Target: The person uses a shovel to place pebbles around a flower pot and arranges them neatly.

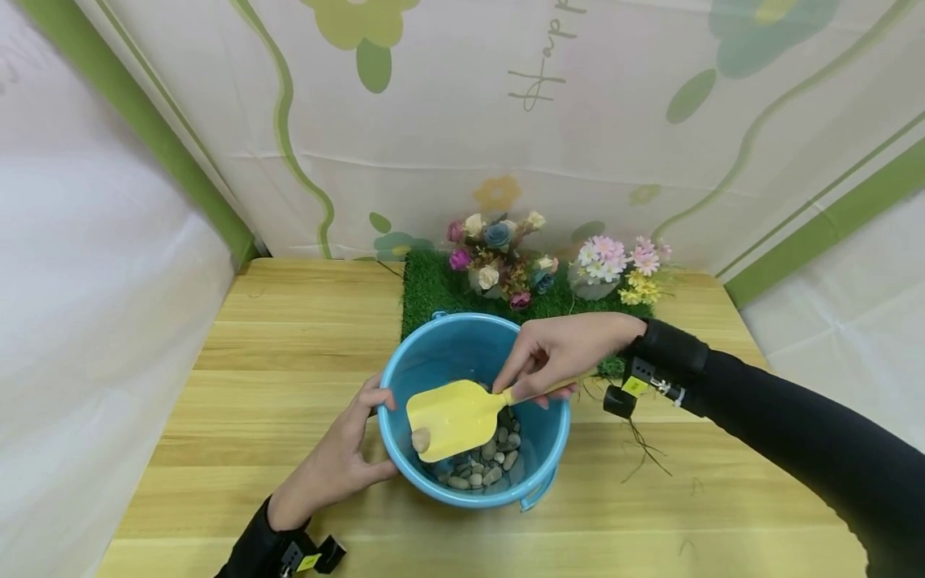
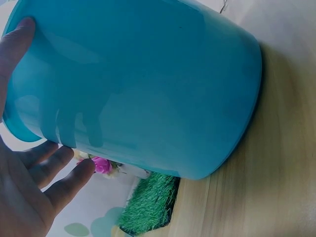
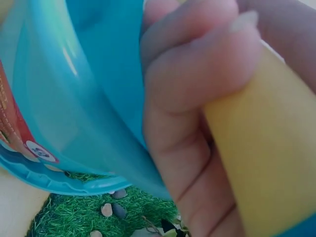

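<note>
A blue bucket (image 1: 473,499) stands on the wooden table with several stones (image 1: 494,461) at its bottom. My left hand (image 1: 343,453) holds the bucket's left side, a fingertip bent over the rim and the thumb lower on the outside. In the left wrist view, the fingers (image 2: 74,185) lie along the bucket wall (image 2: 148,89). My right hand (image 1: 560,353) grips the handle of a yellow toy shovel (image 1: 451,417) over the bucket's mouth. One pale stone (image 1: 421,439) sits at the shovel's front edge. The right wrist view shows curled fingers (image 3: 197,69) around the handle (image 3: 266,143).
Behind the bucket, a green artificial grass mat (image 1: 422,293) carries mixed roses (image 1: 499,257) and pink, white and yellow flowers (image 1: 614,265). Stones (image 3: 107,210) lie on the mat. Dry strands (image 1: 643,445) are scattered on the table (image 1: 289,361). A printed curtain (image 1: 462,120) hangs behind.
</note>
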Motion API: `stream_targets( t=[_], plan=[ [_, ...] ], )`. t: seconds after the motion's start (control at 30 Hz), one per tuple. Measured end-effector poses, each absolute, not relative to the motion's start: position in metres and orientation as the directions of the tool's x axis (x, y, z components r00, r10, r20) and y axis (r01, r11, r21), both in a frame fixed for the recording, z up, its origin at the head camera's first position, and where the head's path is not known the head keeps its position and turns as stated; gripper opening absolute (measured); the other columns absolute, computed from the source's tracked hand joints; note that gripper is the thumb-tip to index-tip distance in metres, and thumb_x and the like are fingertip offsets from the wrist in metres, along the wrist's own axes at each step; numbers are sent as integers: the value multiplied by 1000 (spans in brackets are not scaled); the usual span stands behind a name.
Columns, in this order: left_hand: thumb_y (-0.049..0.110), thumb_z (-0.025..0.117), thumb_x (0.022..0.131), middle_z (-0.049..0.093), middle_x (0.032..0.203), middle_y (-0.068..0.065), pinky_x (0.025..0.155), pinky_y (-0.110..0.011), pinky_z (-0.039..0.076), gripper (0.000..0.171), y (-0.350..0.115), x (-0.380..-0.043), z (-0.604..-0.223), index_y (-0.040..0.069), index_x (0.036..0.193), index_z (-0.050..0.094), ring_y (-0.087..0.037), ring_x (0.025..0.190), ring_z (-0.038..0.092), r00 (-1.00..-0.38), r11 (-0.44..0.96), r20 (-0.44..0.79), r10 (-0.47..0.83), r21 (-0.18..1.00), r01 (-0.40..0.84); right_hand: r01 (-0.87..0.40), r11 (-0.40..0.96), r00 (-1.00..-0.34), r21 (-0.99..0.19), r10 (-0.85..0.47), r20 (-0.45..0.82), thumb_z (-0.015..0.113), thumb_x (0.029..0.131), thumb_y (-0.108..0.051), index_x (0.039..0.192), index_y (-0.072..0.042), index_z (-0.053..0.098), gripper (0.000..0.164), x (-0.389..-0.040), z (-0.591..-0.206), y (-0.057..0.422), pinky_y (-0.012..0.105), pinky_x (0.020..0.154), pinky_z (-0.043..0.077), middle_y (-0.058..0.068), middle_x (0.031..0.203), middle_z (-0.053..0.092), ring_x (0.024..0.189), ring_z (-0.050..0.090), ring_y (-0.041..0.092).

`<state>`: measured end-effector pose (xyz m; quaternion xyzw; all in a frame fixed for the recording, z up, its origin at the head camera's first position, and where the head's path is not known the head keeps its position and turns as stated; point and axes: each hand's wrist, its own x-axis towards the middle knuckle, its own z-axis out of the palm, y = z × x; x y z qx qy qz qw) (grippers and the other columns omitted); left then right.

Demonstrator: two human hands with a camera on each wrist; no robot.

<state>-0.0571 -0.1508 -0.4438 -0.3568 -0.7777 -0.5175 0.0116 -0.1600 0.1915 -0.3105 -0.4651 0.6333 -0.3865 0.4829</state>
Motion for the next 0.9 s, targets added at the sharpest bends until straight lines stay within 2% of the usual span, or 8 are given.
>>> stream_targets(
  t=[0.17, 0.27, 0.4, 0.5, 0.7, 0.9],
  plan=[
    [15, 89, 79, 33, 157, -13, 97, -47, 50, 66, -151, -57, -444, 12, 120, 37, -37, 134, 43, -742, 207, 391, 544, 795, 570, -245, 263, -163, -933, -960, -228, 53, 107, -10, 138, -8, 63, 32, -161, -302, 202, 35, 55, 53, 8, 85, 69, 57, 55, 23],
    [9, 89, 76, 34, 155, -14, 96, -47, 51, 69, -151, -58, -443, 12, 120, 37, -37, 133, 43, -744, 208, 391, 542, 795, 570, -278, 263, -211, -924, -955, -209, 53, 107, -7, 137, -6, 63, 32, -164, -295, 209, 35, 51, 52, 10, 83, 69, 53, 55, 23],
    [16, 88, 79, 37, 152, -18, 95, -47, 51, 66, -151, -58, -443, 13, 120, 37, -40, 130, 47, -745, 209, 395, 537, 794, 571, -298, 308, -277, -903, -934, -227, 54, 107, -10, 136, -13, 65, 31, -169, -290, 218, 35, 49, 50, 10, 81, 69, 49, 51, 23],
    [17, 88, 79, 37, 151, -21, 95, -48, 52, 65, -151, -58, -443, 13, 120, 38, -43, 128, 48, -743, 205, 398, 538, 793, 574, -298, 324, -318, -898, -920, -227, 54, 107, -9, 135, -14, 66, 32, -174, -289, 226, 34, 48, 49, 8, 79, 68, 48, 50, 24],
    [7, 87, 75, 35, 153, -21, 94, -51, 52, 67, -150, -58, -444, 12, 120, 38, -45, 130, 45, -735, 194, 410, 541, 789, 583, -342, 325, -378, -882, -907, -188, 51, 107, -5, 136, -12, 66, 33, -186, -291, 244, 33, 45, 49, 7, 74, 65, 48, 51, 22],
    [10, 87, 76, 36, 152, -20, 94, -50, 52, 66, -150, -58, -444, 12, 120, 38, -43, 129, 46, -726, 185, 424, 542, 782, 595, -335, 381, -453, -862, -867, -207, 47, 109, -9, 137, -5, 61, 32, -195, -298, 263, 39, 52, 52, 9, 82, 66, 55, 54, 24]
  ],
)
